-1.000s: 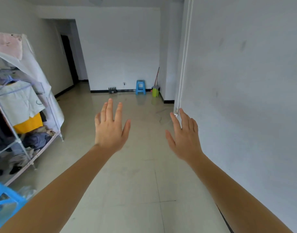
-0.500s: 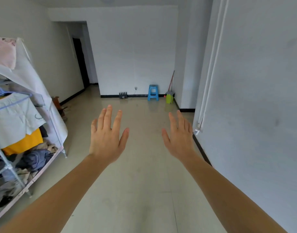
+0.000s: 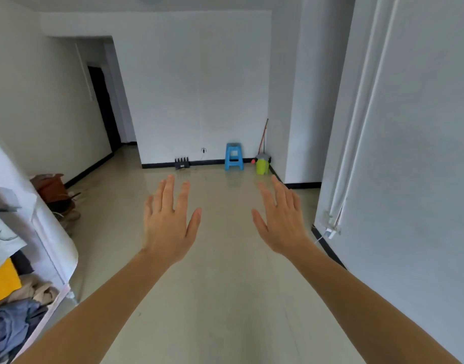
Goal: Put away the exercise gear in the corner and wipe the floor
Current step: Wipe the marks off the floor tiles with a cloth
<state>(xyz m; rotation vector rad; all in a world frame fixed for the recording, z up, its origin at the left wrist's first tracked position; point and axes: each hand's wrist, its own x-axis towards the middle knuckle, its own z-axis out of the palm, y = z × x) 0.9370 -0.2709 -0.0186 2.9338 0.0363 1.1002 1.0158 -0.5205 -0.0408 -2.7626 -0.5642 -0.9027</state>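
The likely exercise gear, a small black ridged object, is sitting against the far baseboard, near the blue stool and the green bucket in the corner. The left hand and right hand are hovering over the floor, well apart from it, each grip spread and empty, probably readying to reach.

blue stool nearer, clothes rack further left

blue stool, lime-green bucket, beige floor
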